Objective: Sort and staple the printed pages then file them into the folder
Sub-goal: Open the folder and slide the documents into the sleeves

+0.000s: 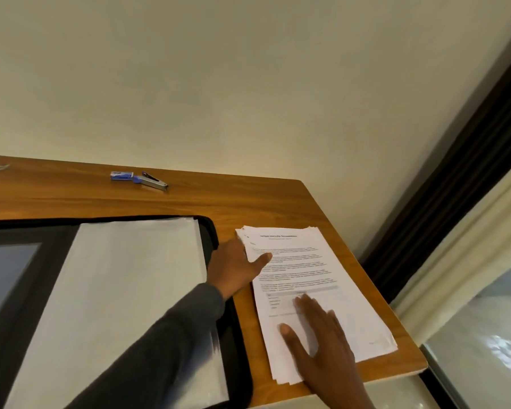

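We have the printed pages on the table just right of the open folder, their long axis running away from us. Our right hand presses flat, fingers straight, on the near half. Our left hand pinches the far left edge, thumb on top, fingers hidden beneath. The stapler lies well apart at the back left, nearer our left hand.
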`<state>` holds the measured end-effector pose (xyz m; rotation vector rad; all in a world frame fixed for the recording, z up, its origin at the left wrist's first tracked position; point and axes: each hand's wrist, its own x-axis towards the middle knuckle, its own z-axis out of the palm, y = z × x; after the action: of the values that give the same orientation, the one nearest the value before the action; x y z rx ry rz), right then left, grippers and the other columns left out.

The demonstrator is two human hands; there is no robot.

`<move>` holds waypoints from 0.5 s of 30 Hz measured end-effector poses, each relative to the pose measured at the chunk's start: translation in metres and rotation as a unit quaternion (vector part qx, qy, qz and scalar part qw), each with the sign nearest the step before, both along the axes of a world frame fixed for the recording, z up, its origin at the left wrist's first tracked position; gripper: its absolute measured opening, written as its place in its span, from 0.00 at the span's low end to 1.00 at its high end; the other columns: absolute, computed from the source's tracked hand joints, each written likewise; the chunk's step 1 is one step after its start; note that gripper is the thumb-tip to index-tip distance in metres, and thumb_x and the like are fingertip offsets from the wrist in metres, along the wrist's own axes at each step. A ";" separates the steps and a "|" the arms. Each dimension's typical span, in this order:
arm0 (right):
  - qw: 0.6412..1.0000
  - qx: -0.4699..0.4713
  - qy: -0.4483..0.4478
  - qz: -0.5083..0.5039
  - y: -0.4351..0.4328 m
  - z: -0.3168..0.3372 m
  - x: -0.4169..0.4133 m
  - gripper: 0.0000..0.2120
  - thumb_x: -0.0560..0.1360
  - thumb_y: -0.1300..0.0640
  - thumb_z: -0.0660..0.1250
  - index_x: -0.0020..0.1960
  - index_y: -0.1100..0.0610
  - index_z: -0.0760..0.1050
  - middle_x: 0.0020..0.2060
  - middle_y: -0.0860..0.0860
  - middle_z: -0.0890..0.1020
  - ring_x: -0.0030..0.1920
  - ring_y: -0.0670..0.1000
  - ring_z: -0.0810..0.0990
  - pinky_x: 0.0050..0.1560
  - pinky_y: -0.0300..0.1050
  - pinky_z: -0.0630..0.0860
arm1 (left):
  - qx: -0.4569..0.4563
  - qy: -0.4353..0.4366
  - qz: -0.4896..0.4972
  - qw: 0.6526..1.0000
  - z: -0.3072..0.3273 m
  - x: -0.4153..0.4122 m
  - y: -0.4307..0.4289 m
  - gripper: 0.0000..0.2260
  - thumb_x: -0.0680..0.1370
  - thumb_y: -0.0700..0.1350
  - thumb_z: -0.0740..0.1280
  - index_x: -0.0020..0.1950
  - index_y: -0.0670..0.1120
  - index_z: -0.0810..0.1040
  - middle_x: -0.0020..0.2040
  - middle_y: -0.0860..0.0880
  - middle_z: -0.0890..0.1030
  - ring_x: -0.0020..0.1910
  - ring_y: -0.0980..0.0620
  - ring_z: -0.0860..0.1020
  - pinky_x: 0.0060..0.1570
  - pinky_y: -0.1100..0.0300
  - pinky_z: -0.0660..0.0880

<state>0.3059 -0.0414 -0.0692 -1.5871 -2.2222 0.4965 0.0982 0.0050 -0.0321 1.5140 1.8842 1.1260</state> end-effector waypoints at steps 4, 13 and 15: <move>0.995 -0.013 0.098 -0.027 -0.002 0.005 0.004 0.31 0.63 0.23 0.53 0.64 0.31 0.58 0.62 0.23 0.55 0.61 0.31 0.66 0.68 0.35 0.55 | -0.019 -0.035 0.047 0.998 -0.007 0.010 0.005 0.19 0.74 0.47 0.74 0.61 0.44 0.74 0.63 0.48 0.80 0.58 0.48 0.80 0.36 0.74 0.67; 0.991 0.008 0.074 -0.114 0.009 0.013 0.022 0.36 0.68 0.31 0.62 0.73 0.41 0.60 0.74 0.41 0.64 0.75 0.51 0.62 0.75 0.53 0.54 | 0.001 -0.104 0.042 0.994 -0.003 0.020 0.007 0.27 0.75 0.40 0.72 0.70 0.45 0.64 0.67 0.47 0.76 0.62 0.46 0.77 0.40 0.69 0.71; 0.984 0.046 0.037 -0.167 0.016 0.007 0.038 0.35 0.69 0.34 0.61 0.72 0.48 0.66 0.74 0.47 0.68 0.74 0.55 0.65 0.75 0.58 0.52 | -0.008 -0.102 0.031 0.994 -0.002 0.021 0.010 0.27 0.76 0.39 0.71 0.72 0.45 0.63 0.67 0.47 0.75 0.62 0.45 0.77 0.37 0.70 0.71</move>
<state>0.3435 -0.0250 -0.0625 -1.8119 -1.8442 0.3449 0.1192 0.0151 -0.0345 1.2872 1.8070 1.2389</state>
